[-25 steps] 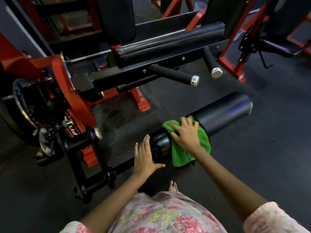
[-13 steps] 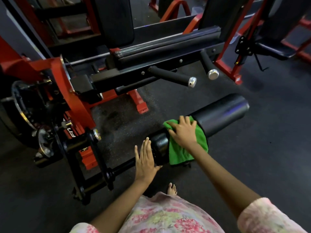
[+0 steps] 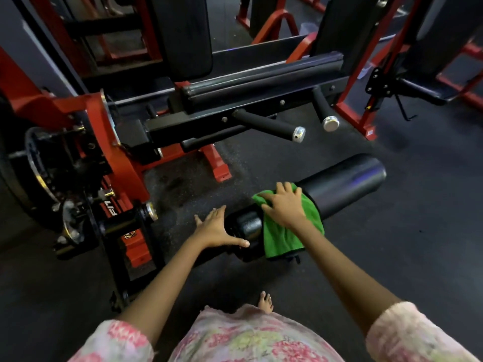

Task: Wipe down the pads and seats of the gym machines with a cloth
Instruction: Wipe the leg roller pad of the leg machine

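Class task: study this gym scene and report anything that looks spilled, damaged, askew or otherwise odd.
A dark, blotchy patch marks the speckled floor beside the machine's red foot; whether it is a stain or wear is unclear. Otherwise nothing stands out: the green cloth drapes over the roller pad under the right hand.

The person wears a soft top or dress with a flower print (image 3: 251, 338). The cloth is pale, with pink flowers and bits of light green and yellow on it. The short sleeves end above the elbows. The left sleeve (image 3: 117, 343) has the same pink flowers, and the right sleeve (image 3: 407, 338) looks pale pink and a bit fuzzy. Both arms are bare below the sleeves. The left hand (image 3: 217, 228) and the right hand (image 3: 285, 205) wear no gloves. One bare foot (image 3: 265, 301) shows, with no shoe or sock.
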`<state>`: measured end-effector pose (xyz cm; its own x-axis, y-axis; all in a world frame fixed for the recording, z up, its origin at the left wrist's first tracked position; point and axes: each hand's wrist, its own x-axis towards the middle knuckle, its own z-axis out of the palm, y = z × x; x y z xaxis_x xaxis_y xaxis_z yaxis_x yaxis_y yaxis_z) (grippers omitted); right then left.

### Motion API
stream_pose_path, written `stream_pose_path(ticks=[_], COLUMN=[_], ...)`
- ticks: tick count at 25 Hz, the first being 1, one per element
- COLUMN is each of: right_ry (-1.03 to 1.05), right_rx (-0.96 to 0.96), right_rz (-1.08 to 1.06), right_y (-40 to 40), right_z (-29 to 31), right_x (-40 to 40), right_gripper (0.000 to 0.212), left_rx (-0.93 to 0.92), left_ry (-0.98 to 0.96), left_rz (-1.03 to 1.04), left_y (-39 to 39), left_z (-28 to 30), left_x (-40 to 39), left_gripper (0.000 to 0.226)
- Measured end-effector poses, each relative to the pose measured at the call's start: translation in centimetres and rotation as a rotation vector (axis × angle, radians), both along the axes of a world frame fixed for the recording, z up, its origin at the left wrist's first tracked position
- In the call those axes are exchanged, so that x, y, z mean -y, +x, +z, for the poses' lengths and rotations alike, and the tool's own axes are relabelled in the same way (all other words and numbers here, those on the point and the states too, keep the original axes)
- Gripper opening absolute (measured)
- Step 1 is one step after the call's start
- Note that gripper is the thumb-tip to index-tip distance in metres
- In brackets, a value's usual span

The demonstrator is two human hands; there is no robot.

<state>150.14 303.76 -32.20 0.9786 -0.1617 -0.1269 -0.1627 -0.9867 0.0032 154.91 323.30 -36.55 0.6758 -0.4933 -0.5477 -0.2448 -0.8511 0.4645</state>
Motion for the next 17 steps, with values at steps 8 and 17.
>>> stream_pose_path(ticks=[8, 17], right_ry=[0.159, 0.146], right_rx=[0.13, 0.198], right_rz=[0.331, 0.343], right_y=[-3.4, -3.0], right_z=[-1.7, -2.7], right_x=[2.1, -3.2], right_gripper=[0.057, 0.049], left_rx=[-0.037, 0.103], left_ry=[-0.04, -0.034], left_rz=[0.006, 0.072], left_y=[-0.7, -3.3], left_z=[-0.4, -1.1], left_x=[0.8, 0.7], left_gripper=[0.123, 0.13])
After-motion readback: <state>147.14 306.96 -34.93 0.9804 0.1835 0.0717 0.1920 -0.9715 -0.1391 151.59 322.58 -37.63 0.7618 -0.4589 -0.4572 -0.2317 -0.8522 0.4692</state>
